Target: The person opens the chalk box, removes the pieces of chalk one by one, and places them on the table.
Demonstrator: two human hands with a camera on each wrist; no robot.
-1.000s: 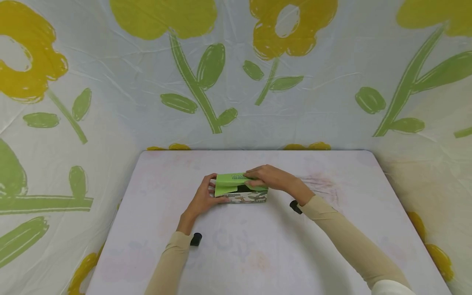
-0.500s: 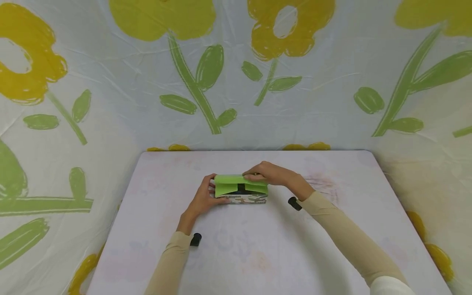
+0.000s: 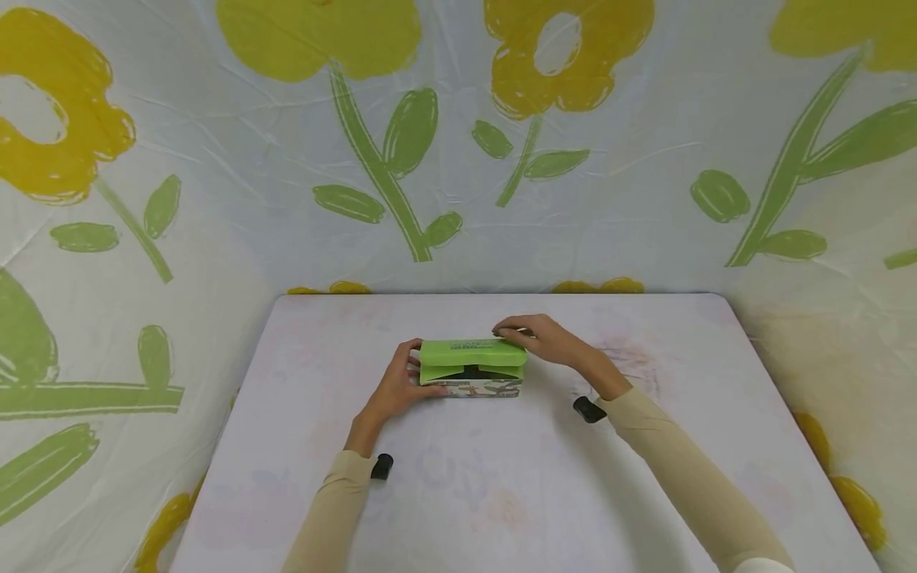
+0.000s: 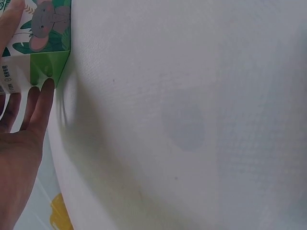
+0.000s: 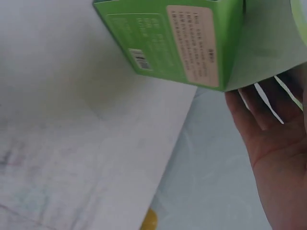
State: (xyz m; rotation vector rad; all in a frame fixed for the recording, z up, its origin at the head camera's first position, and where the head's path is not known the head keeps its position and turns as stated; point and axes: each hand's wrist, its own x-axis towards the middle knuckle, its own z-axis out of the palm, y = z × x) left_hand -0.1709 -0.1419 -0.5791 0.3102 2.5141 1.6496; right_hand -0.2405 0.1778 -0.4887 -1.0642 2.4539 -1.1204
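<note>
A small cardboard box [image 3: 469, 388] with a bright green lid [image 3: 473, 350] and cartoon animals on its front sits toward the back of the table. Its lid flap is partly raised, and a dark gap shows under the front edge. My left hand [image 3: 394, 387] grips the box's left end, thumb on the front. An elephant print [image 4: 44, 24] is visible near that thumb in the left wrist view. At the lid's back right edge is my right hand [image 3: 548, 341]. In the right wrist view its fingers [image 5: 247, 110] are extended at the flap's edge, with their tips partly hidden.
A pale, faintly stained table [image 3: 458, 485] with rounded corners surrounds the box. Flower-printed cloth [image 3: 616, 207] hangs close behind it and on both sides. Black wrist-camera mounts [image 3: 589, 409] stick out from the sleeves.
My right hand has moved from the top of the lid to the back right edge. The front flap has lifted and straightened. My left hand has stayed on the left end.
</note>
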